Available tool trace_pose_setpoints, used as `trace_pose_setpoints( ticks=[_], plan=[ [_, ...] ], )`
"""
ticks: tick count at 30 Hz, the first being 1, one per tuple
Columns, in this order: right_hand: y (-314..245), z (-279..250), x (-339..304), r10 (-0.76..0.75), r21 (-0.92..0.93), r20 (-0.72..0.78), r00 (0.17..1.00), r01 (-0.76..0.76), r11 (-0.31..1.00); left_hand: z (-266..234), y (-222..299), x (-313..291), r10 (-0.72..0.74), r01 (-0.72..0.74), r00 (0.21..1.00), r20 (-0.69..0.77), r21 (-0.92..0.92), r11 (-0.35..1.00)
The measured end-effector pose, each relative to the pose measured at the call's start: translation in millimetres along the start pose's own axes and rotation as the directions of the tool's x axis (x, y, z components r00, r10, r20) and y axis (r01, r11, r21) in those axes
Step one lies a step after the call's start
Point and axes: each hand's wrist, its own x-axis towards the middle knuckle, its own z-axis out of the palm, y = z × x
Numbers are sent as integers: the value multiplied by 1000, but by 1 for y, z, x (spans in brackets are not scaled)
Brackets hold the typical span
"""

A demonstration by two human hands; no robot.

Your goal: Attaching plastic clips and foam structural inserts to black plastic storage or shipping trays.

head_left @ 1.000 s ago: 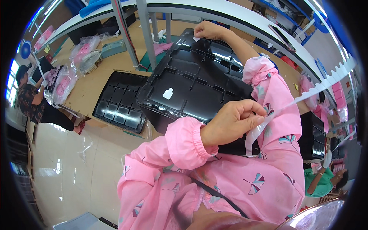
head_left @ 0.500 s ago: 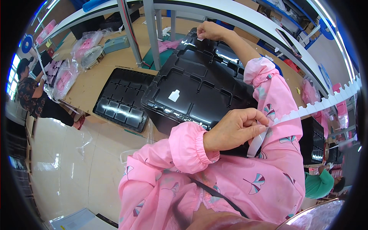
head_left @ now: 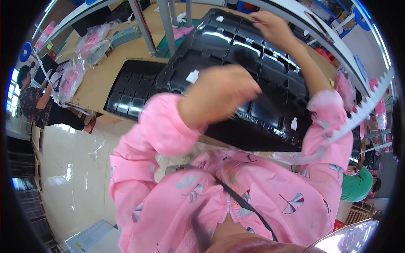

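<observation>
Tray (head_left: 270,84), black and ridged, on the table (head_left: 93,86) square before the wearer, perhaps so both hands can reach its corners. Left hand (head_left: 223,95) raised over the near side, fingers curled together (badly blurred); cannot tell whether anything is pinched. Right hand (head_left: 274,31) by the far edge, fingers loosely bent, tips slightly apart; no load seen, contact with the rim unclear. White labels (head_left: 193,76): one near each left corner, another near the close right corner, all on flat panels, which likely take them better than ridges. Toothed strip (head_left: 358,114) crosses the right sleeve (head_left: 327,145), lower end by the lap; probably draped there for easy reach. Second tray (head_left: 135,84) lies flat just left, seemingly out of the way. Farther left, a co-worker (head_left: 27,97) stands by pink bags (head_left: 71,83).
</observation>
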Motion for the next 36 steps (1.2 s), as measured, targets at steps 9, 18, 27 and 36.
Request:
trace_pose_setpoints(
  ticks=[9,18,27,36],
  plan=[
    [-77,-77,-137,398,148,78,914,-406,902,-73,-54,-17,-211,115,942,261,339,934],
    [-94,-79,-174,485,189,33,874,-482,856,-77,-51,-10,-222,68,906,361,393,917],
    [-105,-77,-177,456,180,33,890,-454,873,-70,-51,-12,-138,-71,921,365,504,861],
    [-109,-76,-183,433,157,18,901,-431,889,-73,-42,-19,-103,-102,922,372,492,865]
  ],
)
